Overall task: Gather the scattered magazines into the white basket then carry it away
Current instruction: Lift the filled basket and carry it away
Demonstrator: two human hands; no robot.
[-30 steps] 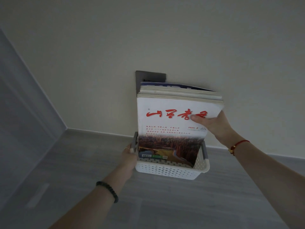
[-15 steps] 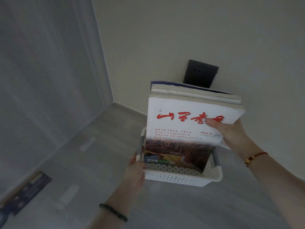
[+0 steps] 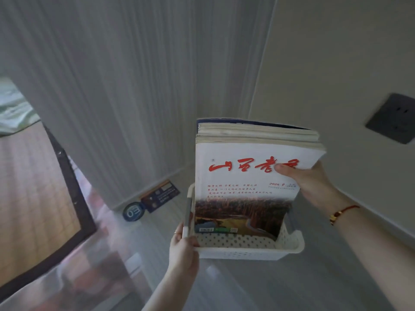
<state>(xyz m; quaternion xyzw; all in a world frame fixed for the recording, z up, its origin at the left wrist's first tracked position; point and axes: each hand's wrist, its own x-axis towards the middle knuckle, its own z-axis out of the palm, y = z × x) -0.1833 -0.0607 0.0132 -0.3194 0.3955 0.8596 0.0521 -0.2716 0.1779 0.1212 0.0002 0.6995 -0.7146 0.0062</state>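
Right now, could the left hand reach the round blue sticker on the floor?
Probably not: the left hand is gripping the white basket of magazines, while the sticker lies down on the floor.

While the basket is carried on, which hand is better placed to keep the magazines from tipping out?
Right. The right hand already grips the upright magazine stack near its top; the left hand holds the white perforated plastic basket by its near-left corner.
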